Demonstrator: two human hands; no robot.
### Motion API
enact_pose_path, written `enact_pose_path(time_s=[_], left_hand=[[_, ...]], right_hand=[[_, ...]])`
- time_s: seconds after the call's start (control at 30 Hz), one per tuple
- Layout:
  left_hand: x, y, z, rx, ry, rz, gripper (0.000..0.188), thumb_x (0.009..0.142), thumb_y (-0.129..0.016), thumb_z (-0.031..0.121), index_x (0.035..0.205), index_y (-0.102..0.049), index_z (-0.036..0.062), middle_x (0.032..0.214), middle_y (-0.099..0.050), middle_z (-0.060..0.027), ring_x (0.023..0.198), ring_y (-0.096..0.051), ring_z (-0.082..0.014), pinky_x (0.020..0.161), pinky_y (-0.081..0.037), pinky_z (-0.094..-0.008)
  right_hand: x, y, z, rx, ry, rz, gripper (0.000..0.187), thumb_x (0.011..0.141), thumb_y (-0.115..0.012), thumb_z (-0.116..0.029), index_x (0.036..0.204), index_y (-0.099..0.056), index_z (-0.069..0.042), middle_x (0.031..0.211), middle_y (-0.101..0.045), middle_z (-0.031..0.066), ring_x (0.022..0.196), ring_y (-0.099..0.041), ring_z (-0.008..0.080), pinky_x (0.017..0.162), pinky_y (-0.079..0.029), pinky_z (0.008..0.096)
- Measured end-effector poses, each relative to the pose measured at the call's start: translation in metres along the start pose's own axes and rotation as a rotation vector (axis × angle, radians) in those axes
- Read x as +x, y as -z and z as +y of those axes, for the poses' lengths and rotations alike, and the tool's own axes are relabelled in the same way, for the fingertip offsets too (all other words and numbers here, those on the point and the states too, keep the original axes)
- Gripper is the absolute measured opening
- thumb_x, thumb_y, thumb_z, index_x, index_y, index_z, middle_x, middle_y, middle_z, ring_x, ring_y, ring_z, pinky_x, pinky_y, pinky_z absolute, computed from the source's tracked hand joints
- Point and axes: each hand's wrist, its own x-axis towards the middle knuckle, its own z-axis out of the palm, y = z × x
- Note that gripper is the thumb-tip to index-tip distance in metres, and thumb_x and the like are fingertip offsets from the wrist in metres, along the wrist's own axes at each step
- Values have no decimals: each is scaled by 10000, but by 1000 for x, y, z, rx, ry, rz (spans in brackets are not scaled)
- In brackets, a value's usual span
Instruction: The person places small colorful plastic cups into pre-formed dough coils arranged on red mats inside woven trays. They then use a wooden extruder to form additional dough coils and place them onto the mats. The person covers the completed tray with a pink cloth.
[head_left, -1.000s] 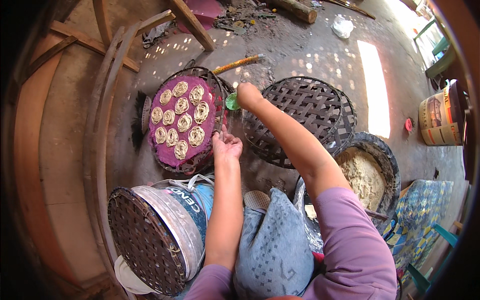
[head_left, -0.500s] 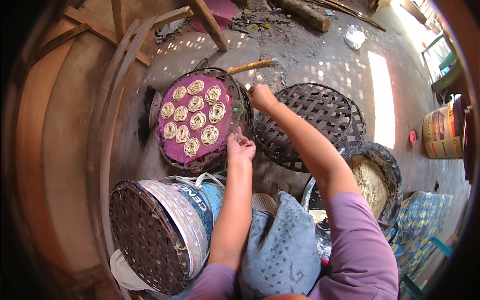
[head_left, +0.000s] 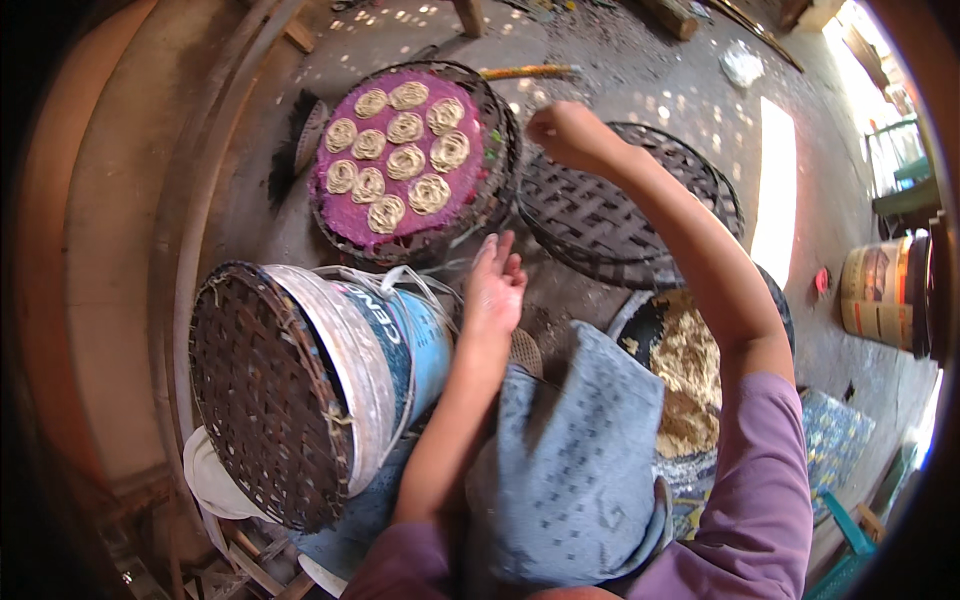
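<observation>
Sun-flecked grey floor (head_left: 655, 90) spreads out beyond my hands, with a clear plastic bag (head_left: 741, 64) lying well off to the upper right of my grip. My left hand (head_left: 496, 287) is bare, palm turned up, its fingers stretched out and slightly parted around nothing. Just up and to the left of those fingers sits a dark woven basket (head_left: 497, 190) topped with a magenta cloth (head_left: 440, 218), and on the cloth lie pale coiled noodle nests (head_left: 405, 161). My right hand (head_left: 570, 136) is curled to the right of that basket, its fingers folded in; whether they pinch anything I cannot tell. Right beside it, to the right, is a second dark woven basket (head_left: 610, 215), partly hidden behind my forearm. Below that basket, past the same forearm, a black basin (head_left: 640, 322) holds a crumbly, pale doughy mass (head_left: 685, 355). To the lower left of my left hand is a white and blue bucket (head_left: 375, 400), a woven tray (head_left: 270, 400) against its end. Blue-grey patterned cloth (head_left: 580, 450) drapes below, between my arms.
</observation>
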Motion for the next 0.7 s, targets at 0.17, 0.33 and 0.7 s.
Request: enact_pose_path(time_s=[0.17, 0.33, 0.7], left_hand=[[-88, 43, 4, 474, -147, -19, 429, 982, -526, 229, 1358, -414, 57, 1218, -607, -88, 893, -568, -145, 772, -465, -305], [-185, 96, -4, 647, 152, -77, 413, 966, -550, 253, 1306, -480, 30, 1146, -644, -124, 957, -610, -176, 828, -485, -339], [-348, 173, 8, 1193, 92, 241, 393, 956, -538, 265, 1281, -518, 46, 1168, -641, -121, 1012, -603, -209, 860, -479, -358]], right_hand=[[-9, -10, -50, -63, -42, -238, 228, 809, -531, -99, 907, -705, 11, 949, -677, 235, 918, -658, 402, 786, -530, 459], [-41, -29, -76, -131, -86, -348, 300, 753, -598, -64, 1029, -694, -1, 1051, -673, 215, 1015, -655, 351, 830, -534, 430], [-53, -66, -46, 159, -168, -231, 216, 706, -670, -104, 904, -707, -27, 877, -684, 168, 814, -673, 329, 686, -562, 408]])
